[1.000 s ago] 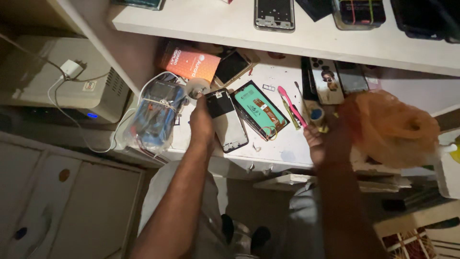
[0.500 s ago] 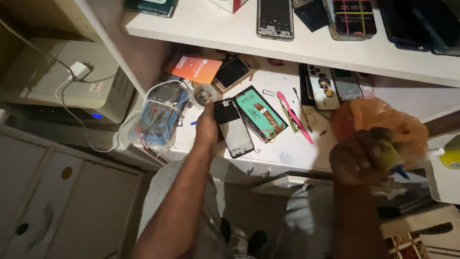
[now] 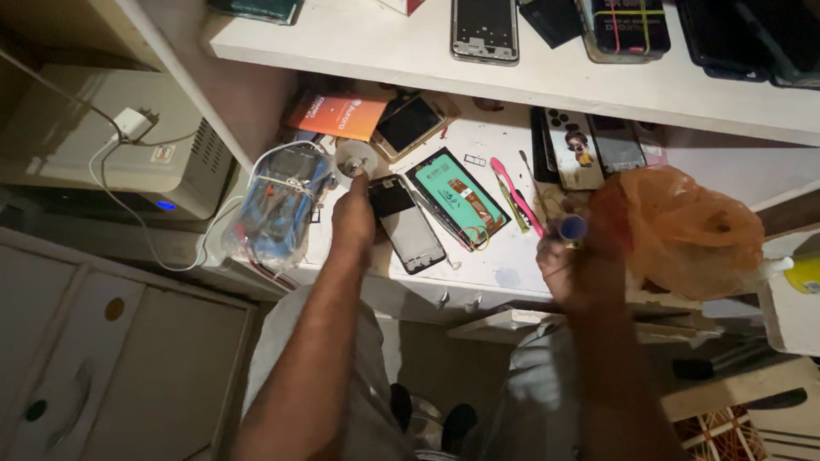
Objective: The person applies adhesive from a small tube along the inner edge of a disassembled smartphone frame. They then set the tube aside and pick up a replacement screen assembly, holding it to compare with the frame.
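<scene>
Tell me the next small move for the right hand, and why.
Probably bring the blue-tipped tool in the right hand over to the phone frame: the left hand rests beside that frame, fingertip on the small round white container.

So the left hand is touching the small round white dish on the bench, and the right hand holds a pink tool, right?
Not quite. The head view shows the left hand touching the small round white dish, but the tool in the right hand has a blue tip; the pink tool lies on the bench.
</scene>
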